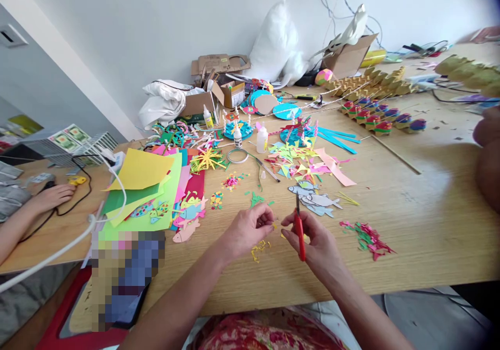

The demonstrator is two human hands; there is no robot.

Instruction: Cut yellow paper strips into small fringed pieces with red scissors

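Observation:
Red-handled scissors [300, 235] are in my right hand [318, 243], blades pointing away from me. Opposite them, my left hand [250, 230] is closed in a pinch; what it holds, if anything, is too small to make out. Yellow paper snippets [258, 250] lie on the table under and between my hands. Just beyond my right hand are grey paper fish [318, 201]. Off to its right sits a pile of dark pink and green paper clippings [369, 240]. Small green paper scraps [255, 199] lie past my left fingertips.
Coloured paper sheets [142, 170] and paper fish cutouts [189, 217] lie at left. Glue bottles [262, 139], a tape ring [237, 155] and blue discs [287, 111] stand farther back. Painted egg-carton pieces [367, 118] are at right. Another person's hand [52, 196] rests at far left.

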